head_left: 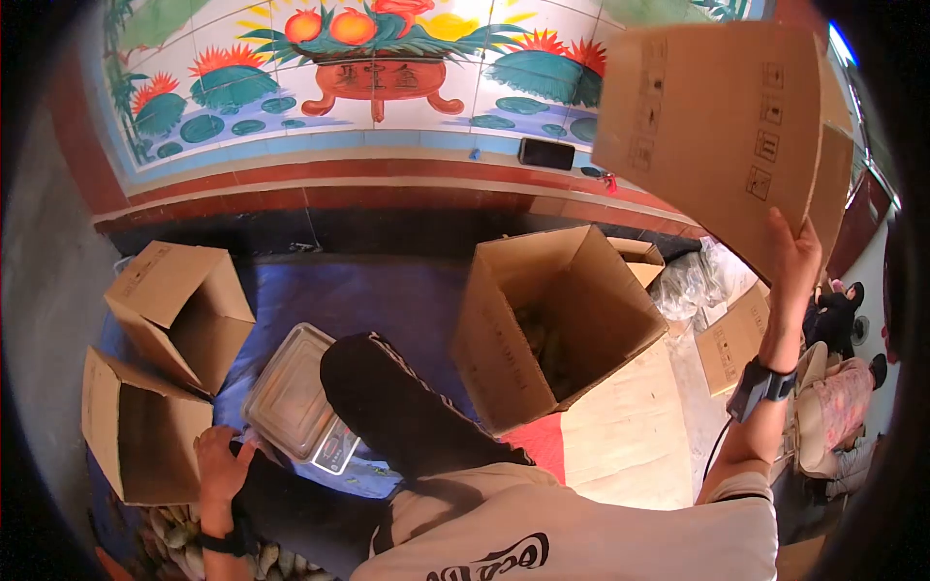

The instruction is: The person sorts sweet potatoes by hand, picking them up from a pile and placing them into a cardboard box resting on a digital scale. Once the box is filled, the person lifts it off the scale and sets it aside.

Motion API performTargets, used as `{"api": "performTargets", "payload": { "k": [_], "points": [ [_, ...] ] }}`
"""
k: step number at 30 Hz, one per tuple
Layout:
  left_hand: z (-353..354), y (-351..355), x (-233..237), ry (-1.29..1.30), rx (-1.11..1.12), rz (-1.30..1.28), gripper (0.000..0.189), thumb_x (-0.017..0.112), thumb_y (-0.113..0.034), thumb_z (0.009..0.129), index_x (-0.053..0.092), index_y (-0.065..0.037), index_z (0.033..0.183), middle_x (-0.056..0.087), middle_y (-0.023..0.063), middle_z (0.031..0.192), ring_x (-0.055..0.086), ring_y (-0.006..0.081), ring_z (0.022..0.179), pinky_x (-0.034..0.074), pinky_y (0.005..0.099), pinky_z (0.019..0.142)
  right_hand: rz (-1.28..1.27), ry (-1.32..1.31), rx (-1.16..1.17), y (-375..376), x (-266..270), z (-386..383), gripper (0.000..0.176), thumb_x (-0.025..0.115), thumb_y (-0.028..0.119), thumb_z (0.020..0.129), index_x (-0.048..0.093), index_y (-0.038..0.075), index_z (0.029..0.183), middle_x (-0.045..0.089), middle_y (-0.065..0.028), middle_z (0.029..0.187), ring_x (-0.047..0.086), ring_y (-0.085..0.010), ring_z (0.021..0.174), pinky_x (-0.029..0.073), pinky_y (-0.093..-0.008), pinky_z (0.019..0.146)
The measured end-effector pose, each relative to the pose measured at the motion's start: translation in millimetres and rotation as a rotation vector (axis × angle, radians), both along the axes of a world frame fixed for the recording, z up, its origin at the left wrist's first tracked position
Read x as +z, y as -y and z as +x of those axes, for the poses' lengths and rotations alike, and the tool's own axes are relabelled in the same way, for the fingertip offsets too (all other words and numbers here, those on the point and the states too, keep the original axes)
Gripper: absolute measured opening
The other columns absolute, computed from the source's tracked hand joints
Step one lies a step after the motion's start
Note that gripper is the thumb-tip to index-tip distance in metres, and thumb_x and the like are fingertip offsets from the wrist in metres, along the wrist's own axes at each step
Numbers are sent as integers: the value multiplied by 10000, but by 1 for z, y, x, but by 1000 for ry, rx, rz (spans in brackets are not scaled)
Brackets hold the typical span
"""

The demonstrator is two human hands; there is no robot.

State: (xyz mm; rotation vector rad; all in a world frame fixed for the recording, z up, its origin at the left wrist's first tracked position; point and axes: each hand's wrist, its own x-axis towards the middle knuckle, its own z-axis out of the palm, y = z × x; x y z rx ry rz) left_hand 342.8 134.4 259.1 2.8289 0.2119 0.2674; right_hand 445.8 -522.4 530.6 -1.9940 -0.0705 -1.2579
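My right hand (799, 257) is raised at the right, closed on the lower edge of a cardboard box (712, 121) with printed symbols. At the lower left my left hand (223, 463) rests by my knee, fingers apart, close to the edge of an open cardboard box (155, 426). It holds nothing that I can see. Between that box and my leg, a clear plastic container (291, 387) sits on a digital scale (336, 447). Ahead of me a tall open cardboard box (509, 334) stands upright, with something greenish deep inside.
Another open box (179, 300) lies at the left on the blue sheet (387, 290). Long pale vegetables or roots (174, 537) lie at the bottom left. A phone (547, 153) is on the wall ledge. Plastic bags (693, 281) lie at the right; other people (833, 412) sit beyond.
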Motion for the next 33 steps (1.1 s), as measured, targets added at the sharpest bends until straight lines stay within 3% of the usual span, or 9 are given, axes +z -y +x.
{"api": "performTargets", "payload": {
  "k": [7,14,16,19,21,25,28,31,33],
  "points": [
    [-7,0,2,51,14,1,315,688,-300,705,614,-39,865,593,116,920,519,311,934,350,426,850,46,87,206,-57,23,-4,316,628,154,849,569,-32,1097,613,-64,1028,568,-115,922,434,-233,822],
    [-18,5,13,107,40,-19,310,676,-315,718,623,-55,879,596,107,932,526,297,947,355,425,849,-7,-92,471,-161,24,35,374,621,184,842,541,-31,1137,609,-70,1059,559,-126,966,404,-253,880],
    [-23,5,13,102,65,8,315,670,-325,726,623,-53,877,597,105,939,527,295,948,355,427,853,-73,-138,646,-194,16,53,377,625,178,836,541,-30,1139,613,-66,1044,559,-120,948,405,-251,873],
    [-28,3,17,89,69,4,331,664,-334,731,621,-40,876,597,112,951,524,300,954,355,424,865,58,-250,878,-255,-5,71,278,629,111,823,585,14,1080,637,-36,932,580,-86,794,466,-227,705],
    [-34,1,16,95,83,14,331,665,-330,727,621,-38,876,596,115,949,524,301,954,356,425,868,-15,-414,1021,-278,-23,89,272,621,105,826,578,6,1076,625,-26,920,569,-81,794,451,-224,715],
    [-42,0,19,79,121,2,333,669,-323,714,621,-37,877,593,123,948,519,304,962,362,426,882,-258,-430,1030,-330,-61,107,208,605,90,826,598,-19,1003,641,-13,851,567,-66,713,457,-213,640],
    [-49,-4,17,85,131,-11,344,668,-341,714,622,-43,879,588,120,945,515,308,967,362,423,889,-223,-474,1228,-361,-86,111,205,616,104,812,590,-35,960,639,-35,776,549,-76,665,449,-237,607],
    [-54,-6,13,98,152,10,319,674,-341,726,615,-68,880,595,117,988,506,318,1015,352,418,916,-444,-528,1257,-379,-105,121,214,624,104,789,584,-35,948,617,-101,727,549,-94,655,447,-276,601],
    [-56,-5,12,99,169,15,327,674,-345,725,615,-68,889,593,119,996,506,317,1018,351,419,918,-570,-574,1347,-392,-110,118,210,611,108,774,577,-31,927,583,-176,720,604,-211,653,456,-336,615]
  ]
}}
